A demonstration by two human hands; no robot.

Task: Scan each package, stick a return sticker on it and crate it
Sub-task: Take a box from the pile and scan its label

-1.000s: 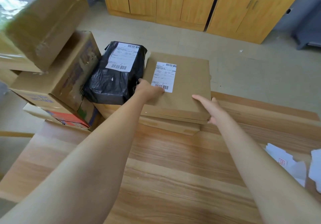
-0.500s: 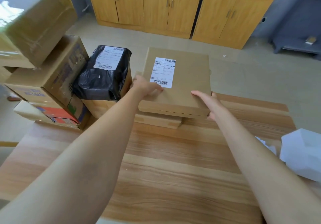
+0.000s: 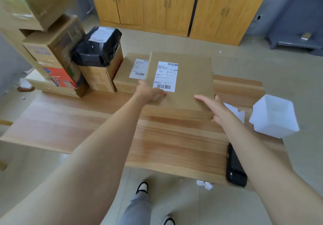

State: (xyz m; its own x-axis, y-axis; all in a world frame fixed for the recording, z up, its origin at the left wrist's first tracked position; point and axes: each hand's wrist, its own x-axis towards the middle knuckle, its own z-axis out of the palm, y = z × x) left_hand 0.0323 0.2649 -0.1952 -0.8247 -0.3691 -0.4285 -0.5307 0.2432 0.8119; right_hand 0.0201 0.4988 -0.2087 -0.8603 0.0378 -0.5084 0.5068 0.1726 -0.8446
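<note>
A flat brown cardboard package point(image 3: 192, 85) with a white barcode label point(image 3: 166, 76) is held over the far part of the wooden table point(image 3: 157, 146). My left hand point(image 3: 149, 93) grips its near left corner, fingers curled on top. My right hand point(image 3: 212, 108) holds its near right corner, thumb on top and fingers under the edge. A second flat labelled package point(image 3: 129, 72) lies just behind and to the left. A black handheld scanner point(image 3: 235, 166) lies on the table near its front right edge, beside my right forearm.
A black plastic parcel point(image 3: 97, 50) sits on a wooden box at the table's far left, beside stacked cardboard boxes point(image 3: 52, 50). A white plastic bin point(image 3: 274, 116) and white paper point(image 3: 236, 111) are at the right. Wooden cabinets point(image 3: 166, 6) stand behind. Paper scraps lie on the floor.
Both hands have drawn the top flat package toward me and to the right, off the one beneath it, whose label now shows. The view dropped, showing the scanner and the white bin.
</note>
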